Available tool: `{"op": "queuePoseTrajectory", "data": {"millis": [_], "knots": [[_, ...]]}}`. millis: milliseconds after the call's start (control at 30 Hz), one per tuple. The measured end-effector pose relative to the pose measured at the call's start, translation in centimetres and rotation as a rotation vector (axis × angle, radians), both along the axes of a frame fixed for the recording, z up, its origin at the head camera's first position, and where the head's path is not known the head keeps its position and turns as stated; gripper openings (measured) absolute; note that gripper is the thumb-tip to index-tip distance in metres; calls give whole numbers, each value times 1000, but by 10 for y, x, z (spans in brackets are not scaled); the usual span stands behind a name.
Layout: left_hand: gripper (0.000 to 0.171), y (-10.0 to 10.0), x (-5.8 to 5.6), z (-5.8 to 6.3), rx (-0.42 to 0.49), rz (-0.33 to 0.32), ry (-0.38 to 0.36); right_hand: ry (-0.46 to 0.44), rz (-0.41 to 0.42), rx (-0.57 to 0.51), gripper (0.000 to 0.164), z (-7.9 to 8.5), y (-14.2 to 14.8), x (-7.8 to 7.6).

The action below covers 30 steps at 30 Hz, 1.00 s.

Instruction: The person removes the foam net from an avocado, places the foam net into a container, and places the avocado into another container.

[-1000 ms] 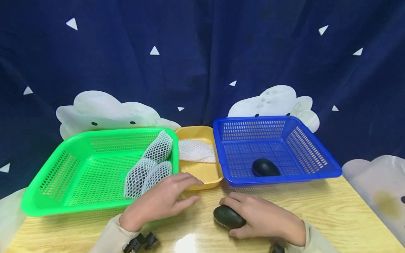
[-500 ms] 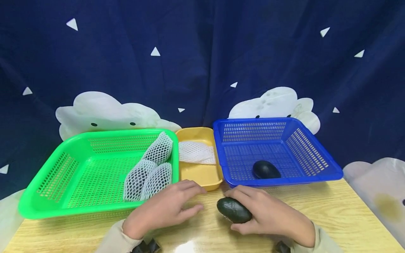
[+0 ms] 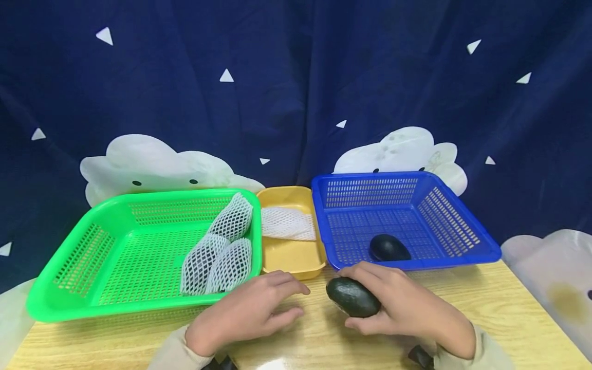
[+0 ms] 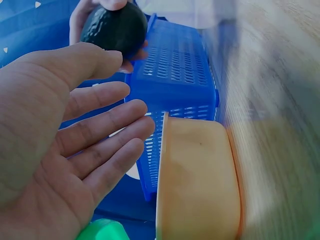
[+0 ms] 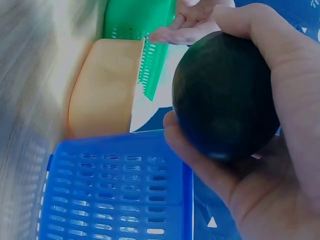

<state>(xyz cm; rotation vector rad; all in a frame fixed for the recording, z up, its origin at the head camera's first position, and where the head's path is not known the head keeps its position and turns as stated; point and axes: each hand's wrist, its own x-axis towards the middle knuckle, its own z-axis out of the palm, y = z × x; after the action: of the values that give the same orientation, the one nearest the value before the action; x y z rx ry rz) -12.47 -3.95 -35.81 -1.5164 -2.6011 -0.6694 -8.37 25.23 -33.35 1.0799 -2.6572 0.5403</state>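
In the head view my right hand (image 3: pixel 398 303) grips a dark green avocado (image 3: pixel 353 297) above the table, in front of the blue basket (image 3: pixel 365 266). The right wrist view has the same avocado (image 5: pixel 225 97) between thumb and fingers. My left hand (image 3: pixel 250 313) holds nothing; its fingers are extended, near the front right corner of the green basket (image 3: pixel 139 309). A second dark avocado (image 3: pixel 389 247) lies in the blue basket. Inside the green basket are several avocado-sized things in white foam netting (image 3: pixel 231 264). White foam net sleeves (image 3: pixel 287 223) lie in the yellow tray (image 3: pixel 289 262).
The yellow tray stands between the two baskets at the back of the wooden table (image 3: pixel 287 354). Behind them hangs a dark blue curtain (image 3: pixel 277 92) with white triangles and clouds.
My right hand has lifted the avocado slightly and carried it to the right. The left hand has shifted a little rightward and towards me. The baskets' contents look the same.
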Motion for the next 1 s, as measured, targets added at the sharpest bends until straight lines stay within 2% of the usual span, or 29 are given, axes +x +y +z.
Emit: {"op": "queuePoseTrajectory", "data": {"millis": [233, 367, 833, 1000], "knots": [[28, 0, 4, -1, 9, -33, 8, 116, 8, -25, 66, 7, 0, -5], [28, 0, 5, -2, 10, -42, 12, 97, -16, -19, 66, 13, 0, -10], [27, 1, 7, -4, -11, -86, 38, 182, -43, -63, 71, 21, 10, -35], [27, 1, 8, -3, -17, -92, 57, 169, -85, -46, 69, 22, 15, -44]]}}
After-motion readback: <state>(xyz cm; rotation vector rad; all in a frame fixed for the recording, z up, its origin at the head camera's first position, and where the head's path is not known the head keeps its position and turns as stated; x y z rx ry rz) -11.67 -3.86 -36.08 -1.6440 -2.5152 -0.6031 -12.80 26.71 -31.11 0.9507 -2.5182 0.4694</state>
